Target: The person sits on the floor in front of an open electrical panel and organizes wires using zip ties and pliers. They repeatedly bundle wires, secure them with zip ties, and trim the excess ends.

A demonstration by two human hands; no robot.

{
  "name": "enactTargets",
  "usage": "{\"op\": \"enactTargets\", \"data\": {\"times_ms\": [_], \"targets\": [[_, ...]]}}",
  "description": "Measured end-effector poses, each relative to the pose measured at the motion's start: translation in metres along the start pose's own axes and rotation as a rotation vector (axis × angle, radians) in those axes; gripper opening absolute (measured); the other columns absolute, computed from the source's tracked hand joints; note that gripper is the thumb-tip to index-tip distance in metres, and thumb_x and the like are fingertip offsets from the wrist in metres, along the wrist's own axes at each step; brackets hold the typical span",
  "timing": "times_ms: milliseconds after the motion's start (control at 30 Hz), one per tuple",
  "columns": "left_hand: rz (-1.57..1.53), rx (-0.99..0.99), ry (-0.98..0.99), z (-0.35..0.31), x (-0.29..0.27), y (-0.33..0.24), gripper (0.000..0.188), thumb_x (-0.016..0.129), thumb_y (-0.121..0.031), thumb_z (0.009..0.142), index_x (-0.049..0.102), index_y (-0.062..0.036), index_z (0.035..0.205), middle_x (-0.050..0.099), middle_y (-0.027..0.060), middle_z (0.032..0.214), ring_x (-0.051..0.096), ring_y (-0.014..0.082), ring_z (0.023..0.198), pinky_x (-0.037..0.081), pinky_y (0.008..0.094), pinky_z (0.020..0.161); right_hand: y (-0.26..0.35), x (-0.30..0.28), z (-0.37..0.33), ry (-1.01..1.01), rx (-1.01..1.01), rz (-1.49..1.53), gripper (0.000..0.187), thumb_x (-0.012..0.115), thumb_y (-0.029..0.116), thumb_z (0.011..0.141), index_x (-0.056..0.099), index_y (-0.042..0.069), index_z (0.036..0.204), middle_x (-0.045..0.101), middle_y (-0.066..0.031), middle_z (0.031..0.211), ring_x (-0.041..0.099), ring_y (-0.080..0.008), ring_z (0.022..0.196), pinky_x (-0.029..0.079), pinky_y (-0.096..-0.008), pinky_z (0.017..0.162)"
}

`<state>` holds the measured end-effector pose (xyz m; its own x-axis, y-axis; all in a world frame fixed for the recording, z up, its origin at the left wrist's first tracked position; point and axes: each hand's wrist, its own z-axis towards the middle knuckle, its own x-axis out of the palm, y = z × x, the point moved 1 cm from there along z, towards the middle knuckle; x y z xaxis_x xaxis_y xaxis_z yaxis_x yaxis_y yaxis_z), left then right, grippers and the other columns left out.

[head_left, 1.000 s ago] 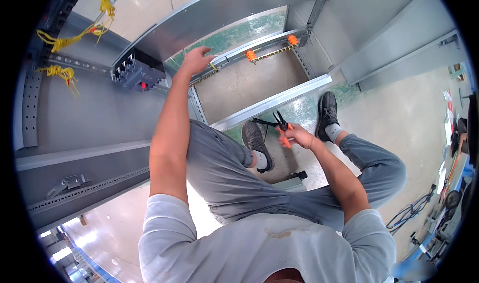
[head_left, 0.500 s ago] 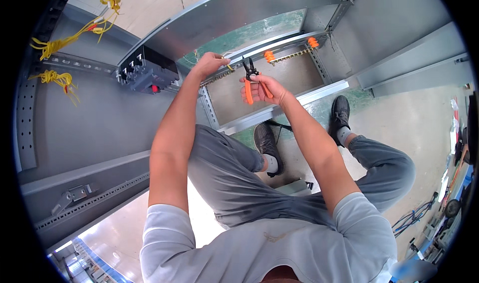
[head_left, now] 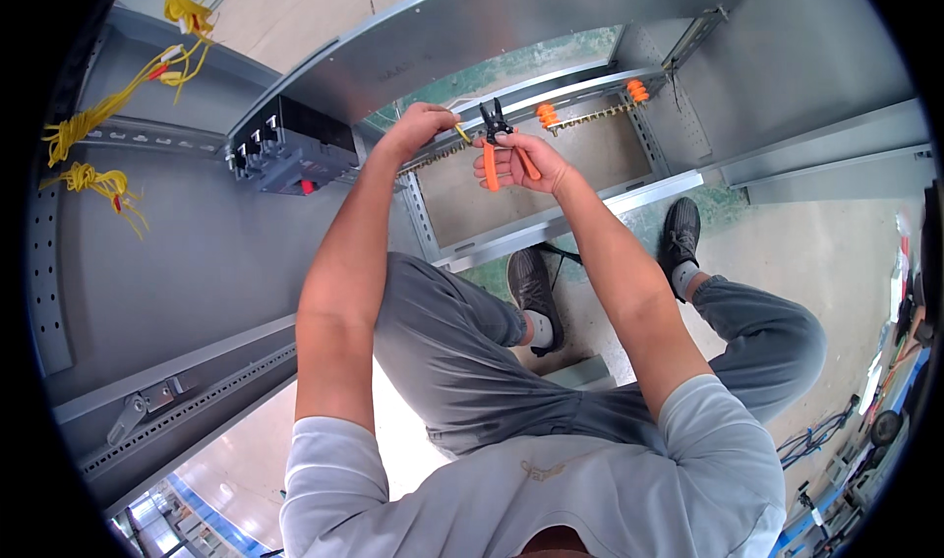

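My left hand (head_left: 421,130) pinches a thin yellow wire (head_left: 463,134), whose end points toward my right hand. Loosely gripped in my right hand (head_left: 526,163) is a pair of wire strippers (head_left: 493,170) with orange handles and black jaws. Its handles are spread, and the jaws point away from me, just right of the wire and apart from it. Beneath both hands runs a metal busbar (head_left: 435,157) with a row of bolts, fixed across the cabinet frame. An orange ribbed insulator (head_left: 548,117) stands on that bar, and a second orange insulator (head_left: 637,91) sits farther right.
A dark circuit breaker (head_left: 295,155) with a red button is mounted on the cabinet's left. Bundles of yellow wire (head_left: 90,179) hang at far left. A metal crossbar (head_left: 590,217) lies between the frame and my legs. Blue cables (head_left: 816,432) rest on the floor at right.
The view has shifted slightly, moving the cabinet rightward in the picture. My right hand has brought the wire strippers a little closer to my left hand. Both hands keep their holds.
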<state>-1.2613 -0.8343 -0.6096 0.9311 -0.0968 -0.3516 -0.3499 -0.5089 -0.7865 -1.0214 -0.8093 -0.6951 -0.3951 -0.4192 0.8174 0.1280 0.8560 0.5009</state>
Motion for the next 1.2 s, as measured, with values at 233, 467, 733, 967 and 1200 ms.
{"op": "enactTargets", "data": {"times_ms": [233, 467, 733, 967, 1200], "targets": [[0.065, 0.005, -0.037, 0.000, 0.000, -0.003, 0.041, 0.070, -0.027, 0.090, 0.073, 0.0082, 0.112, 0.073, 0.0109, 0.096, 0.063, 0.0168, 0.086, 0.049, 0.0310, 0.079, 0.001, -0.002, 0.000, -0.019, 0.005, -0.012, 0.054, 0.056, 0.040, 0.101, 0.057, 0.003, 0.139, 0.071, -0.0189, 0.114, 0.071, -0.0309, 0.106, 0.055, -0.0461, 0.099], [0.085, -0.002, -0.022, 0.000, -0.002, -0.001, 0.043, 0.070, -0.029, 0.089, 0.073, 0.0072, 0.112, 0.073, 0.0104, 0.097, 0.063, 0.0170, 0.087, 0.049, 0.0309, 0.080, 0.000, 0.000, 0.001, -0.032, -0.007, -0.008, 0.047, 0.058, 0.043, 0.101, 0.062, 0.002, 0.125, 0.068, -0.0077, 0.084, 0.067, -0.0187, 0.071, 0.055, -0.0345, 0.068], [0.406, 0.052, -0.001, -0.003, 0.002, -0.022, 0.042, 0.066, -0.031, 0.092, 0.071, 0.0050, 0.113, 0.068, 0.0065, 0.088, 0.059, 0.0144, 0.079, 0.047, 0.0312, 0.072, 0.008, 0.057, -0.061, 0.022, 0.108, -0.600, 0.044, 0.071, 0.042, 0.093, 0.070, 0.003, 0.113, 0.074, -0.0119, 0.092, 0.073, -0.0191, 0.078, 0.057, -0.0292, 0.070], [0.697, 0.274, -0.094, -0.022, 0.022, -0.060, 0.056, 0.070, -0.038, 0.090, 0.065, 0.0044, 0.127, 0.070, 0.0229, 0.121, 0.068, 0.0321, 0.112, 0.051, 0.0390, 0.097, 0.097, -0.060, -0.193, -0.850, -0.425, -0.466, 0.042, 0.068, 0.029, 0.092, 0.064, 0.001, 0.123, 0.069, -0.0102, 0.091, 0.070, -0.0194, 0.079, 0.057, -0.0322, 0.072], [0.670, 0.362, -0.109, -0.061, 0.062, -0.138, 0.055, 0.070, -0.033, 0.092, 0.061, 0.0028, 0.133, 0.069, 0.0235, 0.121, 0.068, 0.0331, 0.113, 0.051, 0.0392, 0.097, 0.162, -0.118, -0.229, -1.107, -0.223, -0.755, 0.023, 0.069, 0.019, 0.084, 0.066, -0.003, 0.091, 0.067, -0.0116, 0.075, 0.067, -0.0232, 0.061, 0.055, -0.0365, 0.056]]}}
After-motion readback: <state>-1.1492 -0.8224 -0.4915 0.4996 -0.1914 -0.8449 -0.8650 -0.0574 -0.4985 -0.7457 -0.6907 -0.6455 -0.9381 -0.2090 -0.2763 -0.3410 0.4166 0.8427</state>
